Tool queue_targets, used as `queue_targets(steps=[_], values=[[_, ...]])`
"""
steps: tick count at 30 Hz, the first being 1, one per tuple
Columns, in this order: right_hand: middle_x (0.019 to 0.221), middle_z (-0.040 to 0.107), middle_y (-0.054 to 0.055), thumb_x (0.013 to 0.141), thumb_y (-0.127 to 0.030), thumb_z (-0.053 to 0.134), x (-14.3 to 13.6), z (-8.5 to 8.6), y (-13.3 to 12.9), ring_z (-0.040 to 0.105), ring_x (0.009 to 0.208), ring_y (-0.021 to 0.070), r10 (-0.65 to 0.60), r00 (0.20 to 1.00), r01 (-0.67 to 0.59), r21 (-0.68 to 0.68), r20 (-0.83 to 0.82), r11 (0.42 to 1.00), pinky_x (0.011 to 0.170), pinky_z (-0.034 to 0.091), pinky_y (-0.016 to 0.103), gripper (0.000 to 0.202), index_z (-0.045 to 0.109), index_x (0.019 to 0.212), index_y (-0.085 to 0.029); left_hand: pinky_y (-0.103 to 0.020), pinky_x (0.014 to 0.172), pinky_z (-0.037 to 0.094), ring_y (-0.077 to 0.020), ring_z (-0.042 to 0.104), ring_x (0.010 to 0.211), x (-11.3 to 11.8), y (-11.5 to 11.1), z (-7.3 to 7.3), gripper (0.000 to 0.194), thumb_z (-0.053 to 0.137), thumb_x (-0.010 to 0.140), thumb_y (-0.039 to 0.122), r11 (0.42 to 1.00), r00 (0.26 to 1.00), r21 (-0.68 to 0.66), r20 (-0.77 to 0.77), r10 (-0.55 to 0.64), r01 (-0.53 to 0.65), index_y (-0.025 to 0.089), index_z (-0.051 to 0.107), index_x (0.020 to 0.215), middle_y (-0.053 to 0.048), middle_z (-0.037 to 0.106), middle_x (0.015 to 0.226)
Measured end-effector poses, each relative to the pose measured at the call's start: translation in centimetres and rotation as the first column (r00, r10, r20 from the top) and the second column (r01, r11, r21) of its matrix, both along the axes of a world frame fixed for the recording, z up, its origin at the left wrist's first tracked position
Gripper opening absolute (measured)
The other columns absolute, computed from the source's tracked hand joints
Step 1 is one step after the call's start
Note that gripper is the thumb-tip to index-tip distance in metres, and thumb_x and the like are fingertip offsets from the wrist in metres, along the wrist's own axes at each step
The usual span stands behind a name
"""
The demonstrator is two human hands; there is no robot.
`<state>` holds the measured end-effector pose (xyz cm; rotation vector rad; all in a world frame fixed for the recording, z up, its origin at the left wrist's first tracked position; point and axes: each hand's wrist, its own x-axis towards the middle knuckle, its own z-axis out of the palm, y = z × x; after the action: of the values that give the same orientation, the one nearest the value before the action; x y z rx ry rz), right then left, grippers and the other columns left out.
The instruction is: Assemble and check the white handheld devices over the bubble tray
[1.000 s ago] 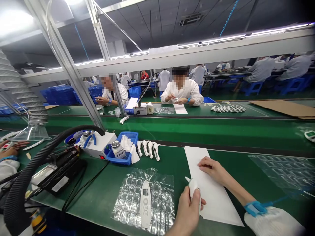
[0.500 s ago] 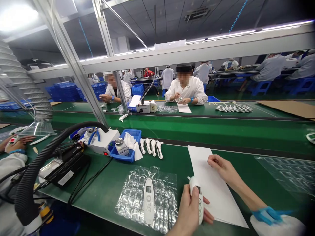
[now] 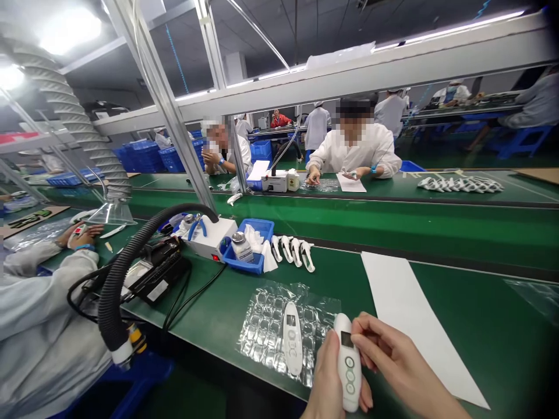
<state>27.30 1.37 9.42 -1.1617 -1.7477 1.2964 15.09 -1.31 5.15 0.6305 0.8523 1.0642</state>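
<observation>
Upright in my left hand point(image 3: 325, 378) is a white handheld thermometer point(image 3: 349, 372), its dark display and round buttons turned towards me. My left fingers wrap round its back and the thumb presses its left side. My right hand point(image 3: 393, 355) is closed in a pinch against the upper right edge, beside the display; whatever its fingertips hold is too small or hidden. To the left, a similar white front cover point(image 3: 292, 340) with a window and button holes lies on a clear bubble-pocket sheet point(image 3: 257, 331). A white paper sheet point(image 3: 406, 308) lies behind my right hand.
Several curved white housing parts point(image 3: 297, 252) stand beside a blue tray point(image 3: 262, 230) holding a bottle point(image 3: 241, 247) and wipes. Further left are a white box point(image 3: 213, 235), a black hose point(image 3: 109, 297) and cables. Co-workers sit at the left and across the green conveyor point(image 3: 349, 218).
My right hand has moved from above the white paper to the thermometer's display edge. The thermometer has turned to face me more. The whole view has shifted, with things appearing further right.
</observation>
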Motion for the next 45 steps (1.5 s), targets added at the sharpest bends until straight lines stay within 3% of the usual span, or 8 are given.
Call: queue_targets(steps=[10, 17, 38, 45], values=[[0.076, 0.044, -0.001, 0.094, -0.055, 0.041, -0.9, -0.6, -0.2, 0.043, 0.064, 0.0104, 0.011, 0.999, -0.012, 0.013, 0.045, 1.0, 0.059, 0.038, 0.023, 0.039, 0.051, 0.083, -0.019, -0.021, 0.038, 0.025, -0.0095, 0.038, 0.034, -0.5, -0.3, -0.9, 0.077, 0.038, 0.074, 0.083, 0.998, 0.998, -0.008, 0.032, 0.059, -0.059, 0.009, 0.055, 0.087, 0.001, 0.044, 0.038], [0.078, 0.044, -0.001, 0.096, -0.053, 0.038, -0.9, -1.1, -0.1, 0.044, 0.064, 0.0106, 0.022, 0.997, -0.023, 0.023, 0.07, 0.999, 0.06, 0.037, 0.025, 0.037, 0.049, 0.083, -0.02, -0.022, 0.038, 0.024, -0.0101, 0.036, 0.033, -0.4, -0.3, -1.2, 0.089, 0.038, 0.069, 0.087, 0.997, 0.998, -0.043, -0.019, 0.06, -0.061, 0.005, 0.054, 0.102, 0.002, 0.044, 0.038], [0.079, 0.045, 0.0, 0.096, -0.052, 0.039, -0.7, -1.3, -0.5, 0.045, 0.063, 0.0102, 0.007, 0.996, -0.013, 0.072, 0.09, 0.997, 0.058, 0.038, 0.024, 0.037, 0.051, 0.084, -0.02, -0.022, 0.037, 0.021, -0.0096, 0.034, 0.032, -0.2, -0.6, -1.3, 0.092, 0.035, 0.071, 0.086, 0.999, 0.999, -0.023, -0.009, 0.049, -0.049, 0.003, 0.052, 0.109, 0.004, 0.042, 0.037], [0.08, 0.048, 0.001, 0.095, -0.05, 0.043, -0.8, -1.7, -1.0, 0.051, 0.067, 0.0116, -0.027, 0.998, 0.02, 0.103, 0.065, 0.994, 0.06, 0.043, 0.024, 0.033, 0.051, 0.084, -0.02, -0.02, 0.038, 0.028, -0.0098, 0.039, 0.036, -0.6, -1.0, -0.4, 0.096, 0.031, 0.073, 0.088, 0.999, 0.992, 0.019, -0.115, 0.046, -0.044, 0.004, 0.048, 0.117, 0.004, 0.043, 0.041]])
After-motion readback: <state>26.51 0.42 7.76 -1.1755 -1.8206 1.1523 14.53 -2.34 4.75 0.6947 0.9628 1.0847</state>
